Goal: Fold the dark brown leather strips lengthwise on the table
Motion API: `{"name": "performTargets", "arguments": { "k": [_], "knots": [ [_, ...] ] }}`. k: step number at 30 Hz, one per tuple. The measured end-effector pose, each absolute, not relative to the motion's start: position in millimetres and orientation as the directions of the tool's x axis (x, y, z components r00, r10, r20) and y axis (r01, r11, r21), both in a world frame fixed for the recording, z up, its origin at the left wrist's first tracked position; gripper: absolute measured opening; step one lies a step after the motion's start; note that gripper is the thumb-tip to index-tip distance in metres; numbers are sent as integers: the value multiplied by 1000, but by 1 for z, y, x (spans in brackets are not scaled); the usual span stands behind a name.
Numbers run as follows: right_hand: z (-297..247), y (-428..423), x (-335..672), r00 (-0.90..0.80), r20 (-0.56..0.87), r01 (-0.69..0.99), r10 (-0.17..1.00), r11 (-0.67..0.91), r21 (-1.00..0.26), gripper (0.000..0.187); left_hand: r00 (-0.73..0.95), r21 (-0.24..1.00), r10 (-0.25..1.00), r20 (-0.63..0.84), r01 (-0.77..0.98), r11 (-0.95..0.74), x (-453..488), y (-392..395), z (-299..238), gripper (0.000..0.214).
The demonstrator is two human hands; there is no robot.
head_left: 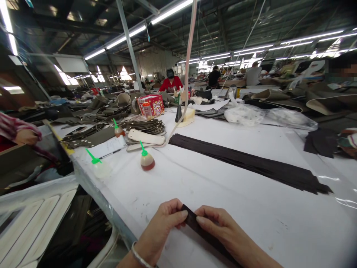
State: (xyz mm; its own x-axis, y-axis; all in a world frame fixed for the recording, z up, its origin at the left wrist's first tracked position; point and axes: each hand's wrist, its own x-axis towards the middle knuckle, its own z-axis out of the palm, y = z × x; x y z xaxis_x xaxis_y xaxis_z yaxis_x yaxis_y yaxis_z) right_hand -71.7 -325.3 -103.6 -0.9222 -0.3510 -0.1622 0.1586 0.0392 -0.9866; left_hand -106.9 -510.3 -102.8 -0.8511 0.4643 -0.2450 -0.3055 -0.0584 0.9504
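Observation:
Near the bottom of the head view, my left hand point(169, 219) pinches the far end of a dark fabric strip point(208, 238) between thumb and fingers. A bangle circles that wrist. Just to the right, my right hand point(216, 222) grips the same strip a short way along, thumb on top. From there the strip runs down toward the lower right and out of the picture. Beyond my hands lies a long stack of dark strips point(240, 158) on the white table point(178, 178). A squeeze bottle point(147, 162) with a green nozzle and reddish liquid stands to the left.
More green-nozzled bottles point(119, 130) stand at the left, near a notebook point(107, 147) with a pen. Behind are pale straps point(146, 137), a red box point(152, 104), and plastic bags point(244, 113). A chair point(36, 219) stands lower left. A person's sleeve point(16, 126) shows at left.

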Motion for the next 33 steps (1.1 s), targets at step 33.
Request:
{"name": "performTargets", "arguments": {
  "k": [33],
  "knots": [
    [-98,-335,-66,-943,-40,36,-331,18,-999,34,-870,968,434,-232,-250,16,-104,-506,-93,41]
  ]
}}
